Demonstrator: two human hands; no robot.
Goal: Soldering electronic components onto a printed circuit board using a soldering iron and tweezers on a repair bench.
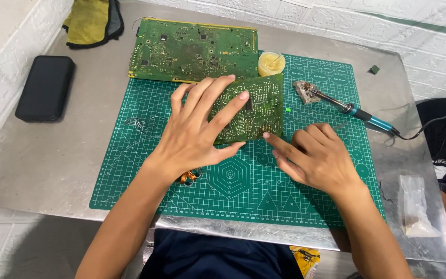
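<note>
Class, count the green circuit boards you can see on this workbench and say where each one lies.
2. The small circuit board lies on the green cutting mat, under the left hand, with the right hand touching its lower edge. The large circuit board lies behind it, at the mat's far edge.

Seen at frame centre: small green circuit board point(251, 111), tilted on a green cutting mat point(145, 170). Left hand point(194, 137) spread over the board's left part, fingers point(228, 111) flat on it. Right hand point(318, 155) lower right of centre, index fingertip touching the board's lower edge. Above, toward upper centre: larger green circuit board point(194, 49), with a small round jar of yellowish paste point(271, 63) just beside its right end. Right of centre: teal-handled soldering iron point(354, 111) lying on the mat. Far left on the metal surface point(42, 155): black case point(45, 88). Lower right: clear plastic bag point(415, 206).
</note>
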